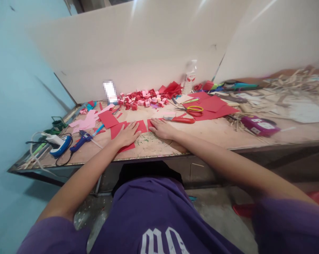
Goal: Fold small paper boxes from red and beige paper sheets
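Pressing down flat on red paper with both hands here, palms to the bench (159, 146). The left hand (128, 134) is open, fingers spread a bit and pointing away from the body and over to the right, lying across some overlapping red paper sheets (118, 131) near the front edge. A corner of red sticks out past those fingertips on the right. The right hand (161, 128) is open too, not pinching anything, fingers angled away and to the left over a smaller red paper piece (149, 124). That piece sits just beside the left hand's stuff with a narrow strip of bare wood between. Its exposed left edge runs roughly from the person toward the back panel (148, 49), but the hand covers so much that I can't tell which way its long axis goes. The sheets under the left hand overlap and sit at slightly different angles, so I can't pick one clear long axis there either. Just past the right hand there's a red-handled tool (184, 120) lying pretty much left to right, metal end pointing left, with scissors (195, 110) behind it. Farther back is a heap of folded red and pink paper pieces (143, 98), and a blue glue gun (82, 139) lies left of the left hand.
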{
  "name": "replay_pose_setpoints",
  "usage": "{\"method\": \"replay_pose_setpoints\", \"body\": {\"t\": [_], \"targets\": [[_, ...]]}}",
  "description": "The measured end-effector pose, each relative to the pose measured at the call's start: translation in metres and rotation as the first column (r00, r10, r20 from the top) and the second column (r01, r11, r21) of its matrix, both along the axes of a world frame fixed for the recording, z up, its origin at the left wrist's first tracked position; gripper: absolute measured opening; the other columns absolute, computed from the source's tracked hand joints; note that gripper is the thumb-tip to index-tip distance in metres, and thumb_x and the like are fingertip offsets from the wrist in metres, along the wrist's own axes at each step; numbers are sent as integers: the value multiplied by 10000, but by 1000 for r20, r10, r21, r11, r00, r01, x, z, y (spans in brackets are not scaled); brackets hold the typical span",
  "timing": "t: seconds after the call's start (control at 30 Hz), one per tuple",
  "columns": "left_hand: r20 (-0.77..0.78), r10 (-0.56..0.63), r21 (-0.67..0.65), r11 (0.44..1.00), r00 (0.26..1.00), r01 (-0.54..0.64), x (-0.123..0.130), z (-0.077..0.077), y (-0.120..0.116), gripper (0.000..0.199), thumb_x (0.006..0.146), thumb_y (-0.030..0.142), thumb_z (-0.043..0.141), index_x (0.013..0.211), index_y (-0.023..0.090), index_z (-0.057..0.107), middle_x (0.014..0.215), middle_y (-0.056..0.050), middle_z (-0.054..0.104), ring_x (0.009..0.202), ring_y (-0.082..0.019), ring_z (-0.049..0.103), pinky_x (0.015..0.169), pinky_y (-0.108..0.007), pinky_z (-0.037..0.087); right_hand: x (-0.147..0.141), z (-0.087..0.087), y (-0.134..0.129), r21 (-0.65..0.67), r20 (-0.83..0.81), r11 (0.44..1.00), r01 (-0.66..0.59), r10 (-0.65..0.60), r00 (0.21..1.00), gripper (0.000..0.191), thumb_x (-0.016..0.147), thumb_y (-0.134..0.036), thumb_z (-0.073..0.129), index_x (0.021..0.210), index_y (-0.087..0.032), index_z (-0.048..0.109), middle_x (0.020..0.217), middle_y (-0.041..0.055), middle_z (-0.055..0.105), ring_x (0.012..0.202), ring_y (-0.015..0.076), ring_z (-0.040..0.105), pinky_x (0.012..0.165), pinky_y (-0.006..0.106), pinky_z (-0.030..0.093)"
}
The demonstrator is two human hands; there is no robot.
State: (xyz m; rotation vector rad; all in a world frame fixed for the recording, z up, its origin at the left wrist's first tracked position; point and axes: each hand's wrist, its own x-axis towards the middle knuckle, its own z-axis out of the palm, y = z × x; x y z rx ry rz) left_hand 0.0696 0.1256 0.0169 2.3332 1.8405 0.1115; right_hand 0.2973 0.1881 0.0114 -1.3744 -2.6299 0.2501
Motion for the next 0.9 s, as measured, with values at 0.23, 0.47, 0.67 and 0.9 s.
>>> {"method": "replay_pose_setpoints", "body": {"t": [0.23,0.47,0.67,0.9], "targets": [[14,31,78,996,999,-32,-3,14,-1,659,1100,496,224,1697,221,253,1799,-85,191,1672,-258,162,1341,-557,130,4,9,3,43,-35,999,21,-19,999,570,1062,-321,437,1574,-78,506,1700,196,397,1598,345,357,1320,531,231],[-176,227,176,965,958,-197,-10,44,-29,568,1061,522,372,1219,127,748,1343,-238,704,1216,-424,685,1003,-557,552,3,20,-8,133,-167,991,-24,46,985,397,1008,-175,540,1376,-160,691,1548,150,619,1424,323,600,1200,438,456],[-136,-65,92,993,989,78,-21,30,-48,471,1049,386,415,1343,149,696,1432,-194,672,1317,-343,644,1145,-468,488,-5,22,-18,124,-228,982,-141,167,959,404,1051,-263,538,1418,-178,683,1464,118,695,1338,281,668,1138,389,500],[217,-277,-46,955,936,294,-54,28,-37,512,938,187,422,1390,229,658,1647,-48,527,1516,-237,496,1267,-421,389,-1,19,-12,108,-115,986,-127,139,984,322,1049,-339,528,1163,-201,795,1212,116,808,1130,295,744,995,385,540]]}}
